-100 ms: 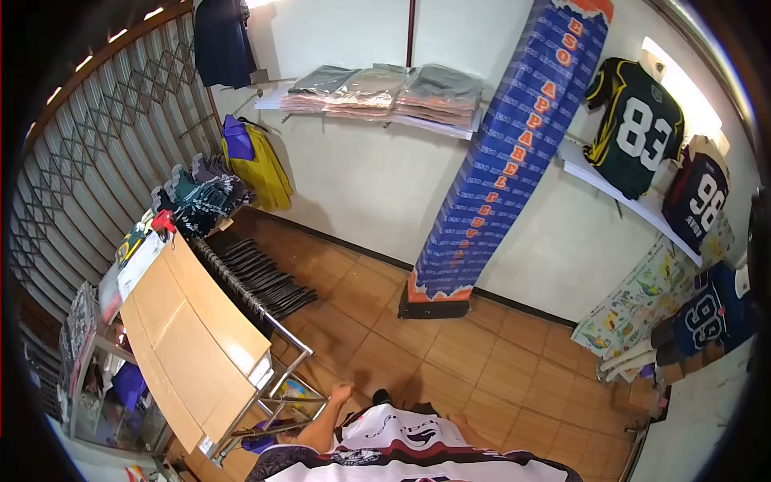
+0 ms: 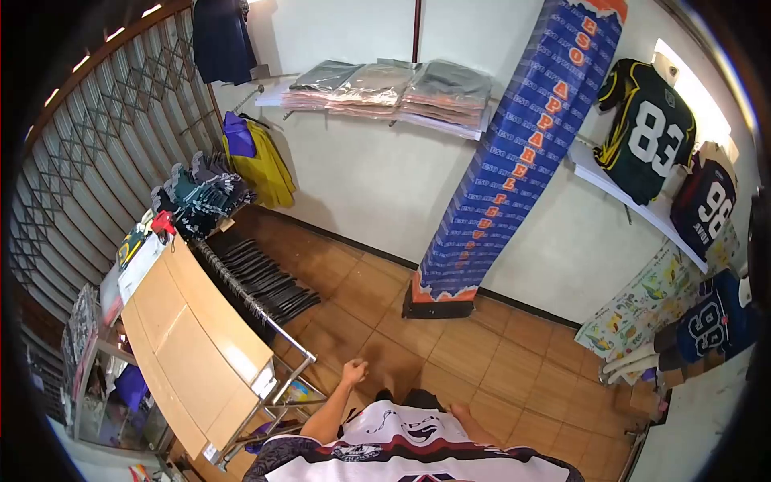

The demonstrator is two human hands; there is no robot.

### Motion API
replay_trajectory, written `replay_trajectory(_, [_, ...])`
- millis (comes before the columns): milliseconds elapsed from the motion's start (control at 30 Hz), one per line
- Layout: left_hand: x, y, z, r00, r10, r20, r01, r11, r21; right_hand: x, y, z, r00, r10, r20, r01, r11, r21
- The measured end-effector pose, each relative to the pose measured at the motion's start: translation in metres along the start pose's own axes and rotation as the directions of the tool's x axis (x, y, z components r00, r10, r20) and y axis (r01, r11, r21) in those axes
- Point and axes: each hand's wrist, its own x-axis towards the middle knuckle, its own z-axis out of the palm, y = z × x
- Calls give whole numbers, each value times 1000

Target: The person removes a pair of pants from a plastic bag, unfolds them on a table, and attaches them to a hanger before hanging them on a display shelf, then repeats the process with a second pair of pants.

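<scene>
My left hand (image 2: pixel 355 371) is raised over the tiled floor, its fingers curled in with nothing visible in them. It is just right of the end of the metal clothes rack (image 2: pixel 309 357), apart from it. My right hand (image 2: pixel 459 411) hangs low beside the white jersey (image 2: pixel 393 419) I wear. Its fingers are too small and partly hidden to tell what they do. Black hangers (image 2: pixel 269 277) hang in a row on the rack. A large tan cardboard sheet (image 2: pixel 189 337) lies over the frame left of it.
A tall blue banner column (image 2: pixel 514 169) stands on the brown tile floor (image 2: pixel 482 353) ahead. Bagged garments (image 2: pixel 377 87) lie on a wall shelf. Numbered jerseys (image 2: pixel 650 132) are displayed at right, with boxes (image 2: pixel 638 398) below. A folding metal gate (image 2: pixel 96 153) runs along the left.
My left hand has risen forward and slightly right, away from the rack's end. My right hand shows a little more. The view has shifted slightly, so the banner sits further right.
</scene>
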Motion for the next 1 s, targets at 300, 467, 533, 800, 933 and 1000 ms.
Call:
replay_trajectory(300, [64,211,88,959,253,128,-250,967,-43,41,-219,74,973,-220,66,223,974,-32])
replay_trajectory(467, [114,311,81,912,409,27,-404,908,-116,123,-342,120,824,-540,172,560,822,-102])
replay_trajectory(533, [133,353,73,877,480,-25,-479,870,-113,115,-418,140,819,-527,227,560,819,-120])
replay_trajectory(800, [144,523,51,750,640,-169,-661,733,-161,16,-682,226,638,-635,435,699,715,19])
replay_trajectory(933, [153,613,37,652,744,-149,-756,622,-203,-40,-791,257,452,-744,491,819,565,103])
replay_trajectory(1000, [174,656,26,588,801,-112,-806,569,-165,-74,-836,271,352,-808,472,855,483,189])
